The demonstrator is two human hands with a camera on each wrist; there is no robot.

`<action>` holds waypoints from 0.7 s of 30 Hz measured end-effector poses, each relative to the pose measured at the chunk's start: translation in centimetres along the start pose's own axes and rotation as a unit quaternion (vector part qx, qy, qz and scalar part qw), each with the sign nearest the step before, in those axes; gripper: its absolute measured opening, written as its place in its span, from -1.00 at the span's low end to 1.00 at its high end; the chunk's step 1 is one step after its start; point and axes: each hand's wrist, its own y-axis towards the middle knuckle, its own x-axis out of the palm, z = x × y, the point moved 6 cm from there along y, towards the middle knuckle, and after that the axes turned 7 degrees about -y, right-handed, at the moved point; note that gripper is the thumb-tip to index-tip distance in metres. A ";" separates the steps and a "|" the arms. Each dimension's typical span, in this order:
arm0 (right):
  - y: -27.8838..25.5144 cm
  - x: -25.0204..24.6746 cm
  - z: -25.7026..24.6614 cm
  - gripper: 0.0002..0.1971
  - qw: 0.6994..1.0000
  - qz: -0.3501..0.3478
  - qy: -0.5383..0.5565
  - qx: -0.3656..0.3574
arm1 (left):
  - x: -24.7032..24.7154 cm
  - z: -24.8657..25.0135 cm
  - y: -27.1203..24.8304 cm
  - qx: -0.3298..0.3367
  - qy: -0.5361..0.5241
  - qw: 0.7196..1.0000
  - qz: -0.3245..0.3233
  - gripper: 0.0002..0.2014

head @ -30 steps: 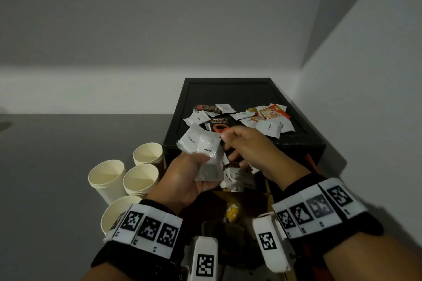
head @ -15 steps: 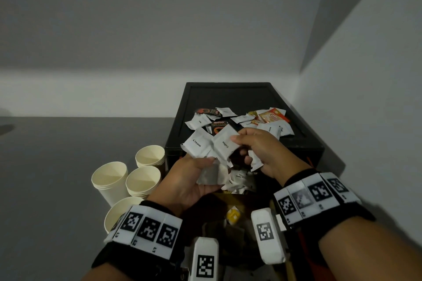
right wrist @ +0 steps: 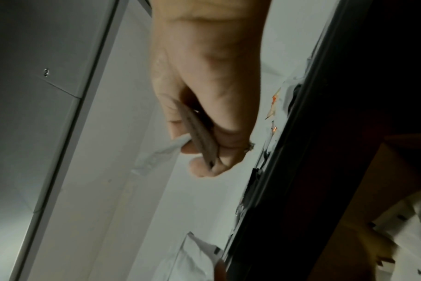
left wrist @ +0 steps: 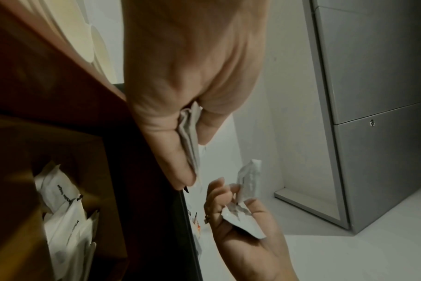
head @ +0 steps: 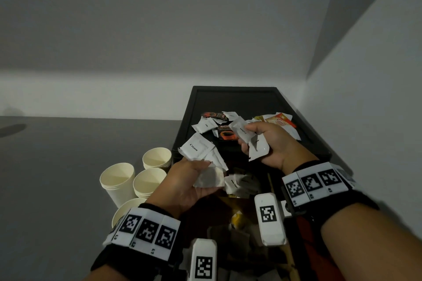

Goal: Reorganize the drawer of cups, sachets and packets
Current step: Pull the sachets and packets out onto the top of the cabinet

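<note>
My left hand (head: pixel 194 180) grips a fan of white sachets, the top one printed "Cream" (head: pixel 196 147), just left of the tray's near corner. In the left wrist view these sachets (left wrist: pixel 189 136) sit pinched between thumb and fingers. My right hand (head: pixel 251 138) holds two white sachets (head: pixel 258 148) over the near edge of the black tray (head: pixel 239 98). The right wrist view shows one sachet (right wrist: pixel 197 133) edge-on inside the curled fingers. Loose white, black-orange and orange packets (head: pixel 225 132) lie on the tray. More white sachets (head: pixel 239 185) lie in the open drawer (left wrist: pixel 67 214) below my hands.
Several stacks of cream paper cups (head: pixel 117 178) stand on the grey surface left of the tray. A white wall runs close along the right. Grey cabinet fronts (left wrist: pixel 373 95) show behind the hands. A yellow item (head: pixel 237 221) lies deeper in the drawer.
My right hand, which met the bundle in my left hand, has drawn away up and to the right over the tray with a sachet taken from it. The left hand has stayed put.
</note>
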 end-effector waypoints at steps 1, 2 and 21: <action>0.1 0.0 -0.2 -0.77 1.000 0.020 -0.008 -0.004 | 0.1 0.0 0.0 0.000 0.000 1.000 -0.004 -0.64; 0.8 -0.2 -0.4 -0.76 0.998 0.055 -0.035 -0.013 | 0.1 0.0 0.0 0.000 -0.001 1.000 -0.007 -0.64; 8.6 1.6 -2.5 -0.61 0.891 0.161 -0.407 -0.118 | 0.3 0.7 0.6 0.011 0.014 1.000 0.004 -0.67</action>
